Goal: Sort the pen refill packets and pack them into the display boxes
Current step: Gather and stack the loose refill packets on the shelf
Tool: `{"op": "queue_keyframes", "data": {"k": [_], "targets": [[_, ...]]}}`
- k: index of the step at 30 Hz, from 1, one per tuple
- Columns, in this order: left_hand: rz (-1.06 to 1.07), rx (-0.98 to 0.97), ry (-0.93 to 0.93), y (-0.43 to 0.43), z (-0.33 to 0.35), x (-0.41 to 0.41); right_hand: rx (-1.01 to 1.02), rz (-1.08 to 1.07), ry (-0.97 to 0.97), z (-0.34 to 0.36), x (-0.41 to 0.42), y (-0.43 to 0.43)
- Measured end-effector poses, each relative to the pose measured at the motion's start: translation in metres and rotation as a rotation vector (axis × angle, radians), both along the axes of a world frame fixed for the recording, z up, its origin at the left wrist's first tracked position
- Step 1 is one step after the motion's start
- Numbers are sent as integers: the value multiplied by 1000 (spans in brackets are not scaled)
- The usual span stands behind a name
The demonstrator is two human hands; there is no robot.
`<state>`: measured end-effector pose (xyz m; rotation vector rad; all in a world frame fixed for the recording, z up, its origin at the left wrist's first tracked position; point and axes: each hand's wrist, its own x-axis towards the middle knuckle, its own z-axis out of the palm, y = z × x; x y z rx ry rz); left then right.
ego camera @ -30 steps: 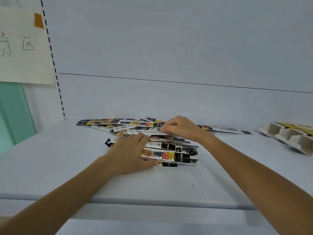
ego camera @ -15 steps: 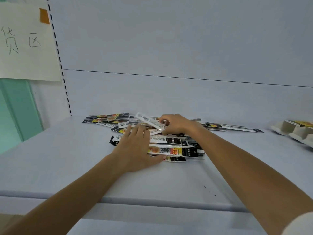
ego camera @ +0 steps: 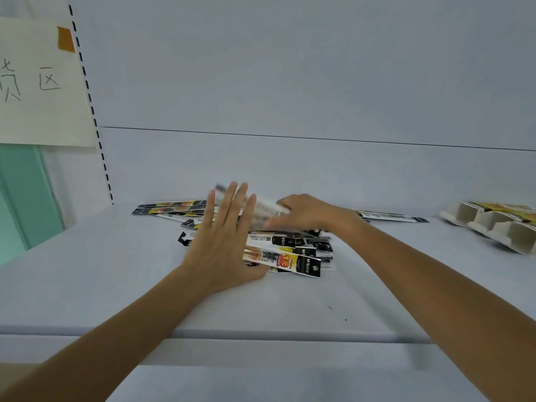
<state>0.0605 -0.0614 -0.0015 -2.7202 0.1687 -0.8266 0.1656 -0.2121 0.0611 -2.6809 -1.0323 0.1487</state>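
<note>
A loose pile of pen refill packets (ego camera: 290, 253), black, white and yellow, lies on the white shelf (ego camera: 116, 274) in the middle. My right hand (ego camera: 307, 211) pinches one white packet (ego camera: 266, 206) and holds it tilted above the pile; the packet is blurred. My left hand (ego camera: 224, 233) is raised off the pile with its fingers spread and upright, partly hiding the lifted packet's left end. More packets (ego camera: 171, 207) fan out at the back left. Pale cardboard display boxes (ego camera: 493, 227) lie at the far right.
A single long packet (ego camera: 391, 217) lies behind my right wrist. The shelf's back panel rises just behind the pile. A paper sign (ego camera: 37, 82) with handwriting hangs at the upper left beside a slotted upright. The shelf's front edge (ego camera: 261, 335) runs below my forearms.
My right hand has lifted one white packet off the pile. My left hand, flat on the pile before, has risen with its fingers spread upward.
</note>
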Motion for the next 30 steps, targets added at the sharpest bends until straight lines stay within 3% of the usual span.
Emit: {"op": "queue_keyframes", "data": {"k": [4,8,12,15,17,21,23,27,30], "targets": [[65,-94,158,0,2,-2,-129,95,106,-9,-24,1],[90,-306,409,5,3,-1,-118,155,11,-28,-35,-6],[-25,-647,597,19,35,-18,-105,113,-44,-27,-30,-24],[-14,-756,443,38,48,-30,-156,59,-139,-27,-29,-38],[15,-935,387,48,44,-31,-77,7,-169,-27,-35,-44],[36,-1555,267,66,20,-28,481,-205,-85,-21,-50,-51],[32,-1759,111,75,13,-26,598,-330,-2,-26,-47,-60],[97,-1635,126,63,14,-18,322,-398,157,-49,-33,-64],[191,-1428,245,30,14,-10,386,-365,217,-54,-36,-40]]}}
